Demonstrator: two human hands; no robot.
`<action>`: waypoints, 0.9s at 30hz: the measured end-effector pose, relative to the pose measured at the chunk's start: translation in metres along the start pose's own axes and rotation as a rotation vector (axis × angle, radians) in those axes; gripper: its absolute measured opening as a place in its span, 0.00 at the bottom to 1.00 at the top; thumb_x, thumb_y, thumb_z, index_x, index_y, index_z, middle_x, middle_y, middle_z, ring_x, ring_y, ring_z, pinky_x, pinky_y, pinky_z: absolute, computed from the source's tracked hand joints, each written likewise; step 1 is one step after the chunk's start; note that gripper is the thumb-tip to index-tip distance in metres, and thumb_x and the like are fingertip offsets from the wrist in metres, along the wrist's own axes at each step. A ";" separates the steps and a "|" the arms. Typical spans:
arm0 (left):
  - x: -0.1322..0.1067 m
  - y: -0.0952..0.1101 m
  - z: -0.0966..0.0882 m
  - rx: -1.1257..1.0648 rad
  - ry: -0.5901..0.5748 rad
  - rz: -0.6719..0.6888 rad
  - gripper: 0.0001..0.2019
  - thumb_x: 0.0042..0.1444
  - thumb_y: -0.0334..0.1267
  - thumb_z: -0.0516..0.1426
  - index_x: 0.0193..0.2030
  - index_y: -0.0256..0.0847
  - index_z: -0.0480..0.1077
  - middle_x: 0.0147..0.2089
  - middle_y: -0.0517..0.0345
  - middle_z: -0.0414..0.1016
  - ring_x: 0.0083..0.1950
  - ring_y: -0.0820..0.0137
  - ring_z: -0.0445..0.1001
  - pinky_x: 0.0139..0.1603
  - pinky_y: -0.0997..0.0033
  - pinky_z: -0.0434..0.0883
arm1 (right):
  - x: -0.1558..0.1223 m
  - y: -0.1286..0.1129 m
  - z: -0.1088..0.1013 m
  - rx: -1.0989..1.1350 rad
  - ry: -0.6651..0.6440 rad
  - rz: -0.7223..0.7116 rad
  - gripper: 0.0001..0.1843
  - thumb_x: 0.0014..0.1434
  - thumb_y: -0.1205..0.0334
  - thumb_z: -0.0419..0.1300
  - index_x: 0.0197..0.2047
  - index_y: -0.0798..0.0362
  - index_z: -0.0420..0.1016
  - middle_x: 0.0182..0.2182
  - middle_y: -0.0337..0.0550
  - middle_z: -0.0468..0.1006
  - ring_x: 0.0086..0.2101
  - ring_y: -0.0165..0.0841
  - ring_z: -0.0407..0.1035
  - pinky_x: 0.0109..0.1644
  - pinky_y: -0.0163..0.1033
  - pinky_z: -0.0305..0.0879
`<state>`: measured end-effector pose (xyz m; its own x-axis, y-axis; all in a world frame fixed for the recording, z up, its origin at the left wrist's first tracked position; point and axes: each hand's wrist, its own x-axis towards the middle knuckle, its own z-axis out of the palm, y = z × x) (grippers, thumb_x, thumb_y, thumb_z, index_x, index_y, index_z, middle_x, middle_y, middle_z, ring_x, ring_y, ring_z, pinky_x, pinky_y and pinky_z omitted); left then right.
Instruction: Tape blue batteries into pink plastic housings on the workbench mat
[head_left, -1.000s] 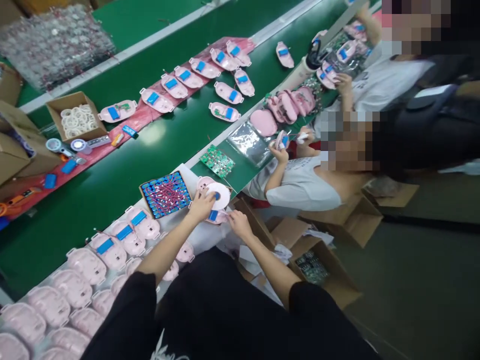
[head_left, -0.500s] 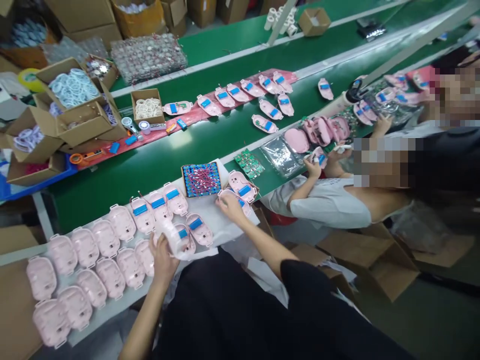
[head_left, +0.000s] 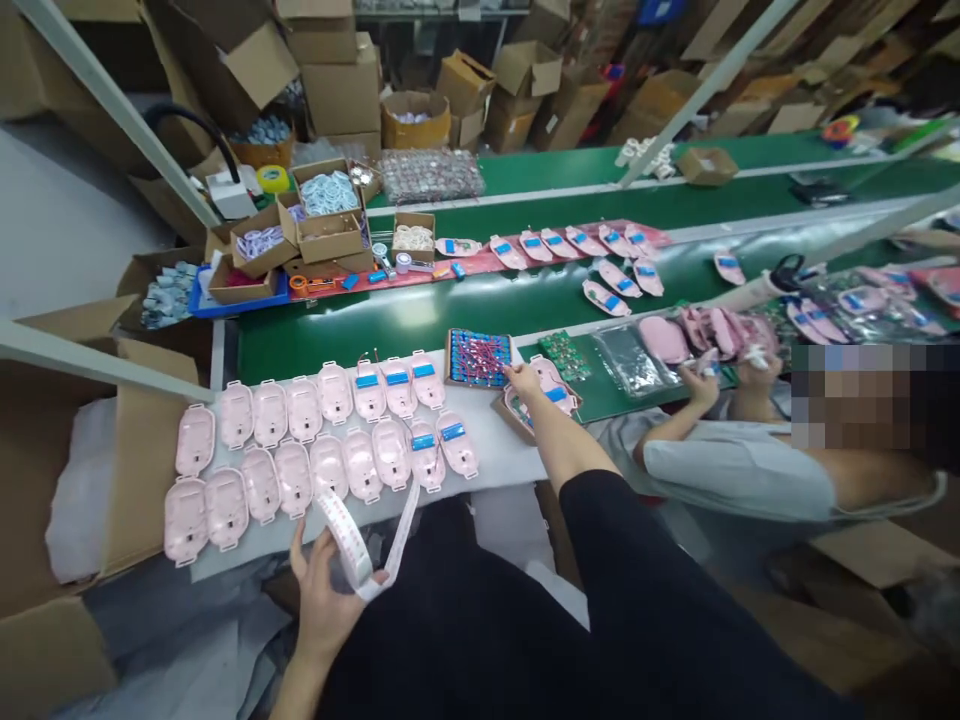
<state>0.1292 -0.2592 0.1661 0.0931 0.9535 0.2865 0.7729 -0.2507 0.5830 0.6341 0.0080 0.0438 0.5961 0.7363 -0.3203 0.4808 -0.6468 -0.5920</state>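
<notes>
My left hand is wrapped round a roll of white tape with reddish print, and a loose strip of it hangs off to the right. The roll is just in front of the near row of pink plastic shells. My right hand is at the right edge of a box of blue batteries with tangled red wires. Its fingers are pinched together; whatever may be between them is hidden. Several shells carry a blue battery laid across the inside, while those further left hold none.
Beyond the battery box lie green circuit boards and a box with filled pink shells. A co-worker handles parts on the right. Across the green belt stand cartons of rings and a row of shells.
My right hand has moved from the filled shells at the right to the battery box. My left hand has drawn the tape roll back from the shells. The camera view has shifted.
</notes>
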 end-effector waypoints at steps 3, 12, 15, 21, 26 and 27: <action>-0.025 -0.009 -0.006 -0.005 -0.018 -0.148 0.41 0.48 0.53 0.71 0.67 0.53 0.64 0.63 0.39 0.73 0.80 0.39 0.50 0.70 0.25 0.66 | -0.005 0.001 0.013 -0.019 0.069 0.028 0.07 0.52 0.65 0.68 0.29 0.54 0.72 0.49 0.57 0.75 0.55 0.47 0.63 0.61 0.49 0.61; -0.015 -0.004 -0.006 0.084 -0.012 -0.004 0.21 0.59 0.37 0.62 0.59 0.49 0.70 0.52 0.48 0.80 0.70 0.47 0.69 0.71 0.32 0.65 | -0.012 0.001 -0.001 0.364 0.256 0.061 0.08 0.70 0.57 0.49 0.37 0.48 0.61 0.38 0.41 0.73 0.41 0.34 0.70 0.51 0.42 0.70; 0.014 0.016 -0.013 0.130 0.007 0.094 0.20 0.59 0.36 0.62 0.59 0.48 0.70 0.50 0.50 0.82 0.60 0.51 0.77 0.70 0.34 0.65 | -0.022 -0.018 -0.043 0.837 0.196 0.083 0.14 0.72 0.45 0.50 0.40 0.46 0.59 0.34 0.35 0.72 0.34 0.32 0.73 0.43 0.43 0.74; 0.057 0.063 -0.019 0.197 -0.001 0.264 0.21 0.58 0.31 0.62 0.59 0.49 0.73 0.51 0.52 0.82 0.55 0.55 0.78 0.70 0.37 0.64 | -0.160 -0.063 -0.092 1.128 -0.507 -0.157 0.24 0.55 0.49 0.75 0.51 0.44 0.73 0.47 0.43 0.82 0.47 0.40 0.79 0.48 0.51 0.80; 0.072 0.095 -0.019 0.337 0.006 0.294 0.20 0.56 0.31 0.65 0.57 0.47 0.76 0.52 0.49 0.82 0.63 0.48 0.69 0.61 0.47 0.69 | -0.263 -0.076 -0.079 0.885 -0.795 -0.371 0.39 0.45 0.47 0.81 0.60 0.46 0.80 0.53 0.48 0.82 0.50 0.44 0.78 0.59 0.54 0.77; 0.074 0.101 -0.020 0.364 0.018 0.299 0.20 0.57 0.31 0.66 0.56 0.46 0.77 0.51 0.49 0.83 0.62 0.49 0.68 0.60 0.49 0.68 | -0.271 -0.078 -0.079 0.834 -0.802 -0.424 0.40 0.43 0.47 0.82 0.59 0.47 0.82 0.53 0.49 0.82 0.50 0.44 0.78 0.59 0.53 0.77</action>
<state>0.2017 -0.2174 0.2614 0.3364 0.8448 0.4162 0.8842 -0.4354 0.1693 0.4853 -0.1569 0.2355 -0.2121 0.9611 -0.1769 -0.1928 -0.2186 -0.9566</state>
